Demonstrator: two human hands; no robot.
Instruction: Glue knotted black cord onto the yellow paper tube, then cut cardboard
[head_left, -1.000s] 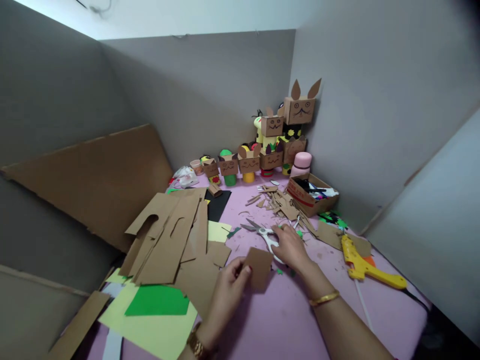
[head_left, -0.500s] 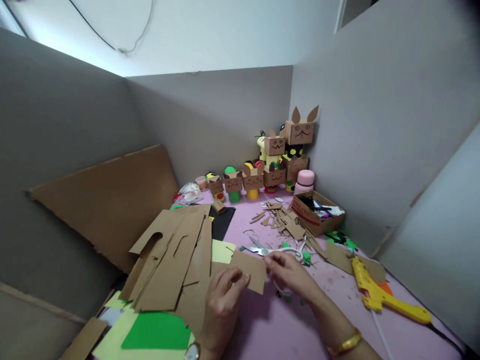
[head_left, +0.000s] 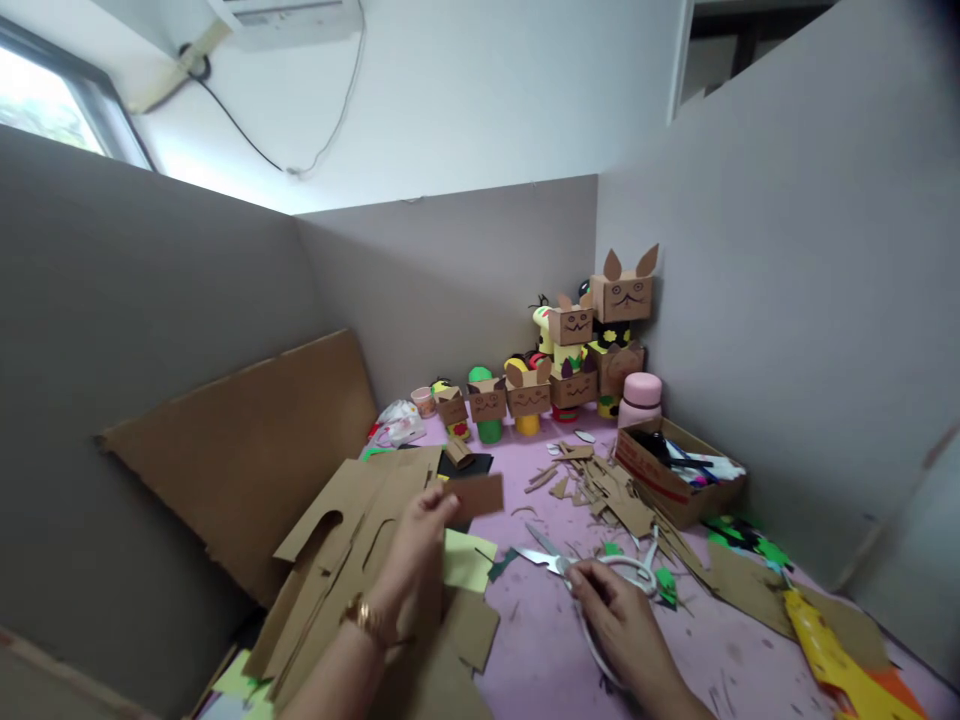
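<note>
In my left hand (head_left: 420, 535), closed on its near edge, is a small flat piece of brown cardboard (head_left: 481, 494), raised over the sheets on the left. My right hand (head_left: 619, 615) is at the white-handled scissors (head_left: 556, 563), its bent fingers closed around them near the pivot. The scissor blades are apart and point to the left. Part of the handles is hidden behind my right hand. Larger cut cardboard sheets (head_left: 360, 560) lie under my left forearm, and a pale yellow sheet (head_left: 466, 560) is beside them.
Cardboard scraps (head_left: 607, 490) are scattered beyond the scissors. An open box of tools (head_left: 675, 500) and a pink bottle (head_left: 640, 400) stand at the right. A yellow glue gun (head_left: 832, 650) lies near the right edge. Cardboard animal figures (head_left: 529, 395) line the back.
My left hand has carried the cardboard piece forward and up, away from my right hand. My right hand has moved from the cardboard edge onto the scissors. The camera view has tilted upward.
</note>
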